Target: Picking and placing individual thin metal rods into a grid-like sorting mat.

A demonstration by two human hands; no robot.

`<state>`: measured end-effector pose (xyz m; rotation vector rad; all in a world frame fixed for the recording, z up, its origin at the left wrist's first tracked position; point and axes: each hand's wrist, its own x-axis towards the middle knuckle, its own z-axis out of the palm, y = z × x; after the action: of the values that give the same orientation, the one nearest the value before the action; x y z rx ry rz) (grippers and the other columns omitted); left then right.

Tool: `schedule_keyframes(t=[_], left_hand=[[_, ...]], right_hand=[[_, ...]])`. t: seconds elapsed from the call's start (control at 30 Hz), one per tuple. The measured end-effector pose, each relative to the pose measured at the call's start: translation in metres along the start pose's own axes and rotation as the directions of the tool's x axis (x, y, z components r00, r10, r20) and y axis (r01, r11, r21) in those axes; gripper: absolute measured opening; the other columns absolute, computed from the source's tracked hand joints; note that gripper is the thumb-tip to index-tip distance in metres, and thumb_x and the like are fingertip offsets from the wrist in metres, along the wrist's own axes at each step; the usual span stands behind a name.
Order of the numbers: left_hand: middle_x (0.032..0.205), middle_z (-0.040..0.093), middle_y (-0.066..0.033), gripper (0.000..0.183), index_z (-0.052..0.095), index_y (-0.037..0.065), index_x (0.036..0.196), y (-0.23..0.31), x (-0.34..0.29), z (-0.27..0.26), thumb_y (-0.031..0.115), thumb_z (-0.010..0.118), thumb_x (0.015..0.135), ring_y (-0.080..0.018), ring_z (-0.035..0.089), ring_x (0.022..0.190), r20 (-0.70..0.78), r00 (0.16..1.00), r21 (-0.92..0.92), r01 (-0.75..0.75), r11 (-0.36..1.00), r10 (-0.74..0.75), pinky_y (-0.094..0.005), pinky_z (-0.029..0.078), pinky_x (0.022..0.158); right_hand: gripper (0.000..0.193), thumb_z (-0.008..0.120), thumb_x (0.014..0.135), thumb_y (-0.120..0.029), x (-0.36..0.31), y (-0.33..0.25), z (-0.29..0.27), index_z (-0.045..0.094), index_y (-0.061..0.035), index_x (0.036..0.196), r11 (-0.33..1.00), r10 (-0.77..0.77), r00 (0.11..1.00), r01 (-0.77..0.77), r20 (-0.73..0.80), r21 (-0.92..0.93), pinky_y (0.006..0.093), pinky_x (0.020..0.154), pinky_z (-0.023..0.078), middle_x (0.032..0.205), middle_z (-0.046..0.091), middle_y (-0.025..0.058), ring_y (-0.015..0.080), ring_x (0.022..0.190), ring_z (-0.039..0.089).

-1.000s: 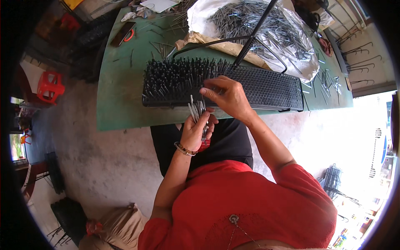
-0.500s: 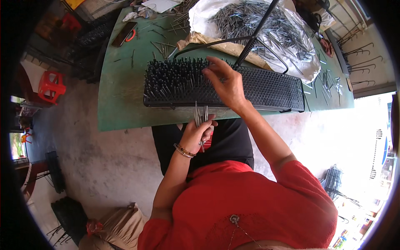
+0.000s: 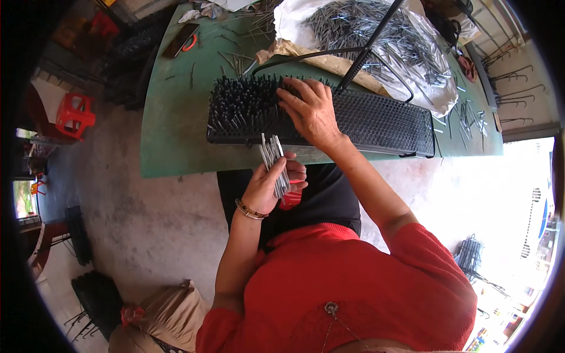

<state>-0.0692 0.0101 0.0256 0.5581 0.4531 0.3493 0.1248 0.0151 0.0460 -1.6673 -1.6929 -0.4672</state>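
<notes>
A bundle of thin silvery metal rods [image 3: 272, 154] is gripped in my left hand [image 3: 268, 183], just in front of the table's near edge. Beyond it lies a long black perforated rack [image 3: 382, 120] with rows of small holes. Dark upright rods [image 3: 241, 109] crowd its left part, while the holes toward the right show bare. My right hand [image 3: 313, 115] is over the rack's middle, fingers curled and tips at the edge of the standing rods. What those fingertips pinch, if anything, is hidden.
A white sack [image 3: 288, 23] heaped with loose rods [image 3: 365, 35] lies behind the rack on the green table [image 3: 170, 129]. A black rod frame [image 3: 365, 50] rises above the rack. At the far left are a phone [image 3: 179, 40] and an orange-handled tool [image 3: 189, 43]. A red stool [image 3: 75, 116] stands leftward.
My right hand has lowered onto the rack, its fingers bending leftward among the rods. My left hand has shifted slightly left, with the bundle now fanned more into view.
</notes>
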Motion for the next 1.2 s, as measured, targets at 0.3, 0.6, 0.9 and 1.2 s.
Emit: schedule_keyframes(t=[0.3, 0.6, 0.9, 1.2], left_hand=[[0.087, 0.064, -0.0092, 0.03, 0.052, 0.006, 0.12, 0.001, 0.005, 0.008, 0.026, 0.045, 0.098, -0.0103, 0.057, 0.063, -0.058, 0.998, 0.159, -0.016, 0.987, 0.025, -0.0214, 0.044, 0.048], [0.098, 0.065, -0.0136, 0.036, 0.048, 0.004, 0.127, -0.01, 0.008, 0.016, 0.025, 0.046, 0.098, -0.0147, 0.063, 0.074, 0.004, 1.0, 0.176, -0.026, 0.984, 0.025, -0.0263, 0.053, 0.057], [0.096, 0.065, -0.0127, 0.029, 0.053, 0.005, 0.119, -0.014, 0.017, 0.004, 0.022, 0.05, 0.096, -0.0082, 0.055, 0.063, -0.084, 0.996, 0.128, -0.003, 0.992, 0.014, -0.0186, 0.04, 0.047], [0.093, 0.065, -0.0116, 0.028, 0.054, 0.005, 0.118, -0.02, 0.012, -0.001, 0.02, 0.052, 0.095, -0.005, 0.05, 0.06, -0.142, 0.989, 0.15, 0.062, 0.987, -0.041, -0.0176, 0.034, 0.046]], right_hand=[[0.025, 0.069, 0.077, -0.014, -0.002, -0.009, -0.017, 0.067, -0.0061, 0.1, 0.976, 0.1, 0.994, -0.107, 0.046, 0.187, 0.039, 0.082, 0.043, 0.108, 0.062, 0.0092, 0.0282, 0.096, 0.056], [0.022, 0.065, 0.087, -0.016, -0.026, -0.007, -0.042, 0.066, 0.0051, 0.094, 0.15, 0.362, 0.555, -0.827, 0.749, 0.541, 0.0216, 0.062, 0.051, 0.081, 0.068, 0.0079, 0.0089, 0.07, 0.061], [0.019, 0.068, 0.085, -0.014, -0.001, 0.004, -0.021, 0.066, 0.0017, 0.095, 0.443, 0.591, 0.775, -0.542, 0.221, 0.714, 0.0243, 0.061, 0.047, 0.077, 0.067, 0.0057, 0.0072, 0.065, 0.056], [0.018, 0.067, 0.082, -0.012, 0.0, 0.009, -0.018, 0.065, -0.002, 0.097, 0.815, 0.323, 0.946, -0.29, 0.024, 0.502, 0.0317, 0.063, 0.048, 0.084, 0.064, 0.0118, 0.025, 0.071, 0.062]])
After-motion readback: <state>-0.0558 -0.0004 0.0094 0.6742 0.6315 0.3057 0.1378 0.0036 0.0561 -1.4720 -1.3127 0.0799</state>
